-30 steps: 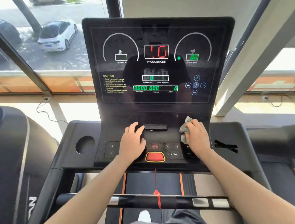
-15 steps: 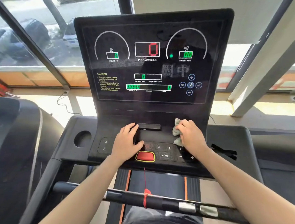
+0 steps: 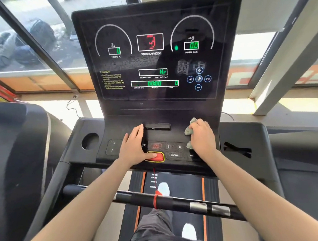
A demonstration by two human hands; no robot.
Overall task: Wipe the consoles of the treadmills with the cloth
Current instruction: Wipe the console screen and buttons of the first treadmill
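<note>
Your right hand (image 3: 202, 138) bunches the grey cloth (image 3: 189, 130) in a curled grip, pressed to the right of the keypad on the treadmill console (image 3: 154, 109). Your left hand (image 3: 135, 148) lies flat with fingers straight, thumb on the red button (image 3: 159, 156), its grip empty.

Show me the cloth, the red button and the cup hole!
cloth (image 3: 189, 130): head view, its bunched upper part.
red button (image 3: 159, 156): head view, its bare right half.
cup hole (image 3: 90, 141): head view, its dark middle.
</note>
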